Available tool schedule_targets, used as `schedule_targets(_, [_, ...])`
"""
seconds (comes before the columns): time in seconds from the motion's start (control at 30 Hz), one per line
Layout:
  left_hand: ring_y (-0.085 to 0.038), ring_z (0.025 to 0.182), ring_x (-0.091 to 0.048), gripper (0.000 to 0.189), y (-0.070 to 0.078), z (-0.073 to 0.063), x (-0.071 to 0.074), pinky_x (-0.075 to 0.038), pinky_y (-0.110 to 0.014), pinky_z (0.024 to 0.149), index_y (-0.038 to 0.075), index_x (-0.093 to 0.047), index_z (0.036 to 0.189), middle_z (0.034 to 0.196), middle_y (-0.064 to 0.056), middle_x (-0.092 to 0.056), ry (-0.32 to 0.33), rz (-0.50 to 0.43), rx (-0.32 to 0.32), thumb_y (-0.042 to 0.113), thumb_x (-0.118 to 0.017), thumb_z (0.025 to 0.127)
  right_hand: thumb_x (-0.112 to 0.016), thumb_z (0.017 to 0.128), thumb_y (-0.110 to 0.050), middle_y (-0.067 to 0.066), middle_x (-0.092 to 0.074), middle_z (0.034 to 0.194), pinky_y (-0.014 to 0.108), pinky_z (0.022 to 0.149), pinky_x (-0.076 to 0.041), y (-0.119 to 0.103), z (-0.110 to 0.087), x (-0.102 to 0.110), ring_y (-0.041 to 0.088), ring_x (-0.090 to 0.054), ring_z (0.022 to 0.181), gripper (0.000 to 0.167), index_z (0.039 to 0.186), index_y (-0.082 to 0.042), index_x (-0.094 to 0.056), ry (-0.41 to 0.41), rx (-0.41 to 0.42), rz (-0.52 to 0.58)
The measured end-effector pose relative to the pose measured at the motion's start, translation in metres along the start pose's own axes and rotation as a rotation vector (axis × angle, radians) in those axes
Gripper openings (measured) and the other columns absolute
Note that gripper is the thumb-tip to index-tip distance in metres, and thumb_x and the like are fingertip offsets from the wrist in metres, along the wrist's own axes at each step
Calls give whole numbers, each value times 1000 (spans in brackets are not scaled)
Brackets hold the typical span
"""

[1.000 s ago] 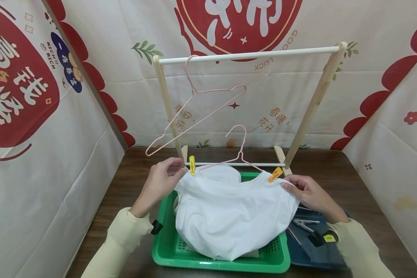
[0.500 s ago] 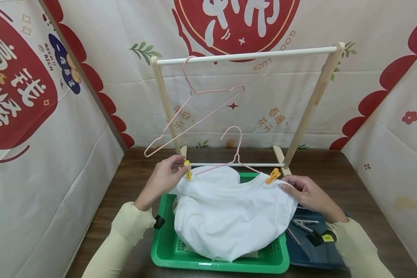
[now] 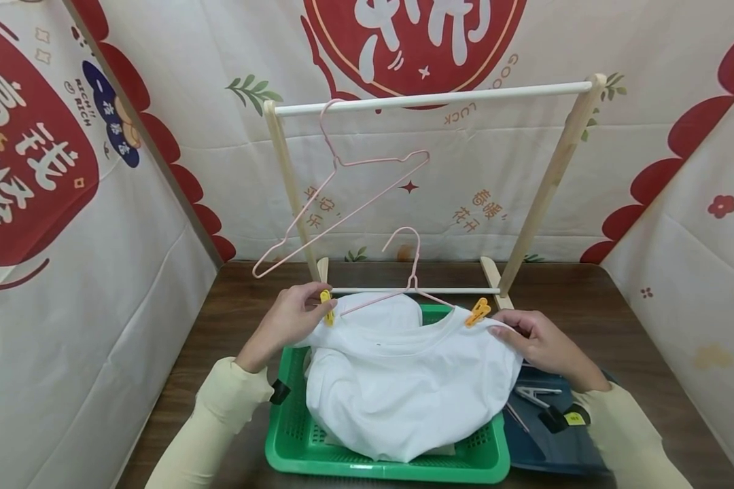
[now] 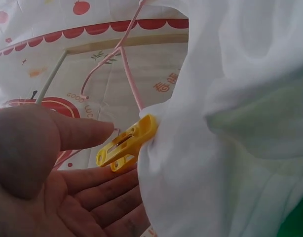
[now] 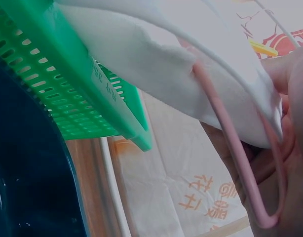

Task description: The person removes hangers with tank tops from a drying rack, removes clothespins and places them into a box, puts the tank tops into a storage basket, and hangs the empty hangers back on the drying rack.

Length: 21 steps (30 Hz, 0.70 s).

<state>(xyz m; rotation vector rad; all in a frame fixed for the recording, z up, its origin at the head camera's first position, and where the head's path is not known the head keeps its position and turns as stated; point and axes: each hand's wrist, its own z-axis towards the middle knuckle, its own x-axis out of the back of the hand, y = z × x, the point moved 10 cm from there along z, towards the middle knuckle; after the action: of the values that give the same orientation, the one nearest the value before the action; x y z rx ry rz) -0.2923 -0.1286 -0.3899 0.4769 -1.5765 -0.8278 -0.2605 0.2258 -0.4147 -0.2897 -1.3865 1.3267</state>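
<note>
A white T-shirt [image 3: 404,380] hangs on a pink wire hanger [image 3: 414,268], its lower part bunched over the green basket [image 3: 388,471]. Yellow [image 3: 327,307] and orange [image 3: 479,312] clothespins clip its shoulders. My left hand [image 3: 289,318] is at the yellow clothespin [image 4: 129,143]; in the left wrist view the thumb lies apart from the clip, with straight fingers behind it, partly hidden by fabric. My right hand [image 3: 537,339] pinches the other shoulder's cloth. In the right wrist view the hanger's looped end [image 5: 265,217] sticks out of the cloth beside that hand.
A second pink hanger [image 3: 336,163] hangs from the white bar [image 3: 440,98] of a wooden rack [image 3: 553,183] behind the basket. To the right, a dark blue tray [image 3: 556,441] holds a silvery clip [image 3: 535,395]. Printed cloth walls [image 3: 159,217] enclose the brown table [image 3: 202,380].
The yellow clothespin has come down and left, between my left thumb and fingers. The held hanger's hook has shifted left and slightly lower. My right hand keeps its pinch, almost still.
</note>
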Motion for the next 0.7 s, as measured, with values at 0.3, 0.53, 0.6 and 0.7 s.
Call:
schedule_targets(0.3, [-24,100,-69,31,-1,-3,5,-54,-44,91,7,-69,121,109,-9,-72,4,23,-16,20,-71,93,-57,96,4,-2,-68,80,28,50,-53,3,1,-1,12,-63,57,17,108,-4,-66,-10,-9,-3])
schedule_targets(0.53, [-21,93,-70,23,-1,-4,10,-56,-41,86,7,-73,110,102,-7,-73,33,11,-34,20,-74,90,-57,97,3,-1,-68,81,29,50,-53,4,1,-1,12,-64,57,16,108,-4,-66,-9,-21,-18])
schedule_targets(0.6, [-20,90,-70,21,0,-4,12,-57,-40,84,8,-74,107,99,-6,-73,44,2,-43,20,-75,89,-57,97,2,-1,-69,82,29,51,-54,5,2,-1,12,-64,58,16,108,-4,-66,-7,-32,-20])
schedule_targets(0.7, [-19,87,-70,17,1,-5,14,-58,-39,82,9,-75,101,96,-5,-74,62,-11,-55,19,-77,87,-57,98,1,0,-69,84,30,52,-55,7,3,-1,13,-65,59,15,108,-4,-66,-11,-57,-26])
